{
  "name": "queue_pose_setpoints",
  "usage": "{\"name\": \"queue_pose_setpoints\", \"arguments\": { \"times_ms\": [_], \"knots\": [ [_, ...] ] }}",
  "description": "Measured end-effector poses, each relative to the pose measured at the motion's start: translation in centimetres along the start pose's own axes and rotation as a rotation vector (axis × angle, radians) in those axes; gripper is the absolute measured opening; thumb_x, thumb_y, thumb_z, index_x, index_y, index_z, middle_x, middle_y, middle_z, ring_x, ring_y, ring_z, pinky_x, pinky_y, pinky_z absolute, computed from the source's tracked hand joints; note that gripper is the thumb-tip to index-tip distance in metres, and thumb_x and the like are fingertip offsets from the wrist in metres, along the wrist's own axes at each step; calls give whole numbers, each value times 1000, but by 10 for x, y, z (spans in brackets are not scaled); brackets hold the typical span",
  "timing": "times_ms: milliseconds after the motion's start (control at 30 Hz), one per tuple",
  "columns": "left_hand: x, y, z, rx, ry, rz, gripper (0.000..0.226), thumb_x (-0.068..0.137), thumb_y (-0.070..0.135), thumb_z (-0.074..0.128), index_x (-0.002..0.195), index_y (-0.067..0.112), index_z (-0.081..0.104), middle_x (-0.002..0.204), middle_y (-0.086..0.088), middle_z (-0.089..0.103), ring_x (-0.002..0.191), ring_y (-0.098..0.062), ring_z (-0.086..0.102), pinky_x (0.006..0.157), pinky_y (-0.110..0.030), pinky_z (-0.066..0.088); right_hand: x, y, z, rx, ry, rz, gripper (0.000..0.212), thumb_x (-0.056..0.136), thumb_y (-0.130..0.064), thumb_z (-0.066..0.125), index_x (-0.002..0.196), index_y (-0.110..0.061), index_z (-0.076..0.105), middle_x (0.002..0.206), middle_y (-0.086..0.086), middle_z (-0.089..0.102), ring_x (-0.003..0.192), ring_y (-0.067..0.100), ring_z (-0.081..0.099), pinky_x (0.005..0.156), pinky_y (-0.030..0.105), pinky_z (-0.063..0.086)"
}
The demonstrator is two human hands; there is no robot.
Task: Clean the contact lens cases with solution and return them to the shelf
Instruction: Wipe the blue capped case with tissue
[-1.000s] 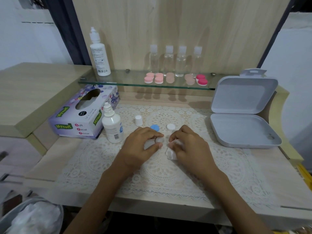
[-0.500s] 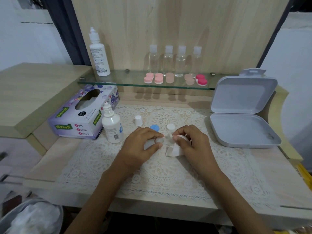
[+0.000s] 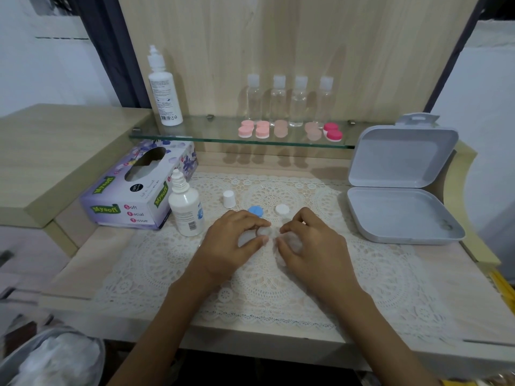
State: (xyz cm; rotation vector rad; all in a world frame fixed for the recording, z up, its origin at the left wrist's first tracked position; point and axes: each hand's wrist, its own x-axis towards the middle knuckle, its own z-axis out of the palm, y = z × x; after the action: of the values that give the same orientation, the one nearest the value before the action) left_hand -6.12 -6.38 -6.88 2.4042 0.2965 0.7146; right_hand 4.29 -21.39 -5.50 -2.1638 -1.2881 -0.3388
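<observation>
This looks like a home vanity corner, somebody's grooming spot rather than a shop or clinic. The pale wood-laminate worktop (image 3: 83, 268) is dressed with a white lace mat (image 3: 376, 274), a homely touch. Against the wooden back panel (image 3: 278, 37) runs a narrow glass shelf (image 3: 211, 132). It carries a row of small clear bottles (image 3: 298, 103), pink lens cases (image 3: 262, 129) and a tall white solution bottle (image 3: 165, 98). A flowered box of facial tissue (image 3: 133, 201) sits at the left beside a smaller solution bottle (image 3: 185, 210), and a grey hinged case (image 3: 401, 213) lies open at the right. A dark curtain (image 3: 111, 51) hangs behind, and a bin (image 3: 55, 358) holding crumpled white stuff stands below.
</observation>
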Motion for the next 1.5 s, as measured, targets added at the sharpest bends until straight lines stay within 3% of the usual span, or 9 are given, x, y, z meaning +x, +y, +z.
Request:
{"name": "queue_pose_setpoints", "arguments": {
  "times_ms": [433, 667, 867, 1000, 1233, 1367, 1500],
  "knots": [
    [0, 0, 0, -9, 0, -4, 41, 81, 48, 55, 108, 22, 70, 104, 11, 67, 102, -8, 58, 89, -37, 48, 4, 8, 3, 119, -68, 23, 8, 87, -27, 63, 92, -21, 64, 89, -13, 47, 72, 4, 47, 57, 25, 43],
    [0, 0, 0, -14, 1, -5, 40, 80, 48, 55, 108, 23, 70, 104, 12, 66, 102, -6, 58, 90, -35, 47, 3, 9, 4, 140, -73, 38, 6, 85, -25, 59, 89, -22, 60, 86, -11, 47, 71, 6, 47, 56, 19, 37],
    [0, -1, 1, -9, 2, -3, 40, 81, 48, 55, 108, 23, 70, 104, 12, 66, 101, -8, 58, 89, -36, 47, 3, 8, 2, 269, 9, 59, 17, 82, -24, 46, 89, -21, 62, 86, -12, 52, 73, 5, 52, 61, 26, 45],
    [0, -1, 1, -8, 5, 3, 38, 82, 47, 55, 108, 25, 70, 103, 12, 66, 101, -7, 58, 89, -36, 48, 1, 7, 0, 208, 23, 29, 21, 88, -27, 44, 96, -21, 63, 91, -11, 51, 74, 5, 51, 57, 23, 44],
    [-1, -1, 0, -2, 6, 6, 39, 82, 47, 55, 108, 23, 70, 104, 12, 66, 101, -6, 57, 89, -36, 47, 1, 4, 3, 99, 18, 32, 35, 86, -36, 37, 89, -18, 67, 86, -10, 49, 69, 5, 50, 55, 24, 46],
    [0, 0, 1, -7, 8, 4, 39, 81, 47, 55, 107, 22, 70, 103, 11, 67, 101, -7, 58, 89, -37, 48, 0, 2, 2, 111, -5, 44, 24, 85, -35, 51, 86, -17, 66, 86, -11, 50, 70, 8, 52, 56, 29, 48],
    [0, 0, 0, -14, 9, 10, 38, 82, 46, 56, 107, 21, 71, 103, 12, 67, 101, -6, 58, 89, -37, 47, 0, 2, 1, 72, -32, 24, 21, 85, -31, 49, 91, -19, 65, 88, -11, 49, 71, 7, 51, 57, 30, 48]
  ]
}}
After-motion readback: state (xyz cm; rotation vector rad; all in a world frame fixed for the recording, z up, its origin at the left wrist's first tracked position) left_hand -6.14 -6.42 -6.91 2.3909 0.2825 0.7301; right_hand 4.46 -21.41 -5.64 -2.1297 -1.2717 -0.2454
